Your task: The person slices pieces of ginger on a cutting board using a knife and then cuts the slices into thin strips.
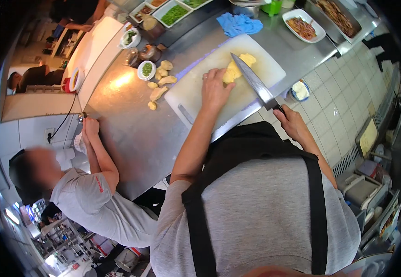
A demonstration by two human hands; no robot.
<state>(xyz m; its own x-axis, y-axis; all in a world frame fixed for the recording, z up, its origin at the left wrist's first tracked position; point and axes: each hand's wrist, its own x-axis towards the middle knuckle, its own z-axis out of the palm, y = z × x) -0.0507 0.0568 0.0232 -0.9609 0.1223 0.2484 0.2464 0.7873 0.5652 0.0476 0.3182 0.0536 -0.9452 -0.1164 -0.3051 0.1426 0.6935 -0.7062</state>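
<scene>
My right hand (292, 121) grips the black handle of a large kitchen knife (255, 83). The blade slants up and left across the white cutting board (265, 60), lying over or against peeled, yellow cut ginger (232, 73). Some of the ginger shows past the blade's far side. My left hand (215, 87), with a ring on one finger, rests on the board with its fingertips at the ginger's near-left side, holding it. Several whole peeled ginger pieces (158, 93) lie on the steel counter left of the board.
A bowl of chopped greens (147, 70) and jars (150, 52) stand behind the loose ginger. A blue cloth (239, 24) lies beyond the board, with a white dish of shredded food (301, 28) to its right. At the counter's left end leans a co-worker (94, 198).
</scene>
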